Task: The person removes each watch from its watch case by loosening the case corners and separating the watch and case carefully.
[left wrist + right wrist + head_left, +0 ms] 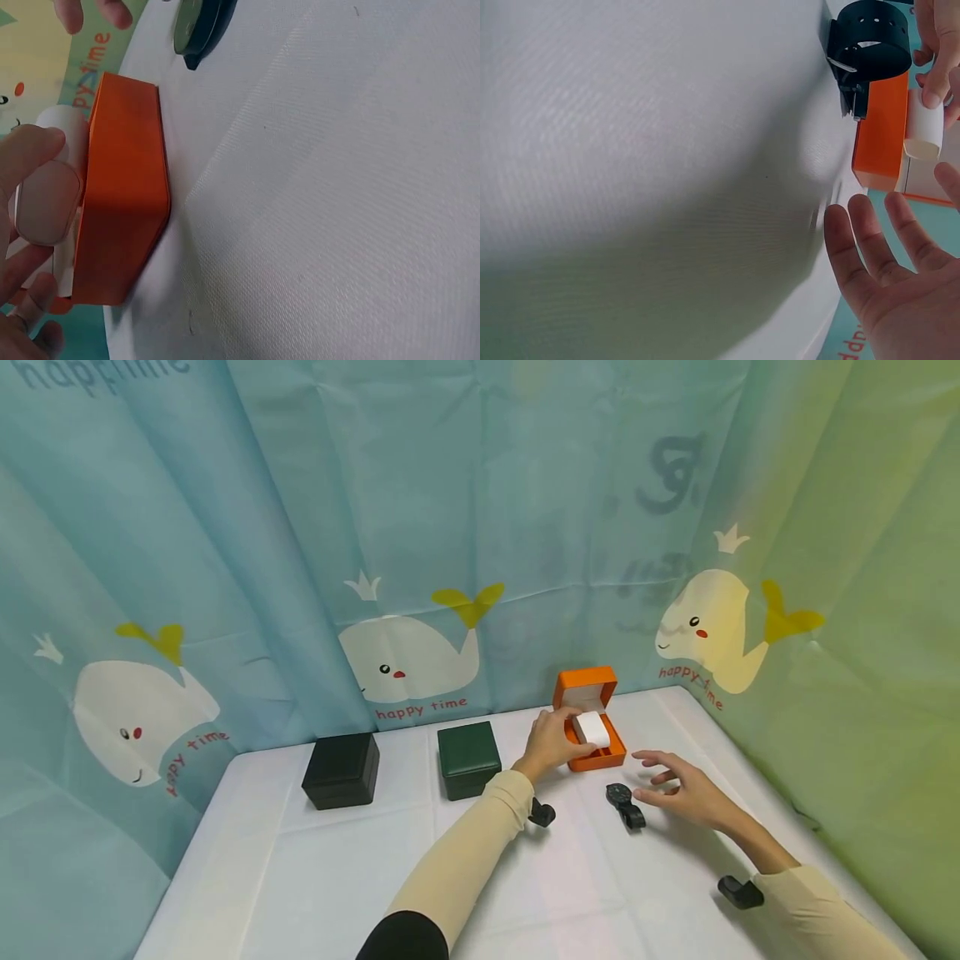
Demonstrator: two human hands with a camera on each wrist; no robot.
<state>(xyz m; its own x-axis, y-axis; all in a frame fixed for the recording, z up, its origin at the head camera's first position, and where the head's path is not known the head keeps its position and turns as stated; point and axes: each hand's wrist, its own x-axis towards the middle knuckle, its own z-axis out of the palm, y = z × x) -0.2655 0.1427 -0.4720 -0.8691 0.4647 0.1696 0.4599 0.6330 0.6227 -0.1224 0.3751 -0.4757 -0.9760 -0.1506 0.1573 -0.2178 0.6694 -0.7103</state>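
At the orange watch box (598, 764), whose lid stands up at the back, my left hand (550, 745) pinches a white watch pillow (591, 729) between thumb and fingers. In the left wrist view the pillow (49, 201) shows its rounded end just above the box's rim. A black wristwatch (619, 797) lies on the table in front of the box, its strap looped. Just right of the watch hovers my right hand (692, 793), holding nothing. Its spread fingers (870, 225) show in the right wrist view.
A dark green box (468, 760) with its lid down stands left of the orange one. Farther left is a black box (341, 771), also closed. All sit on a white-covered table (360, 877), with a blue whale-print curtain (405, 527) behind.
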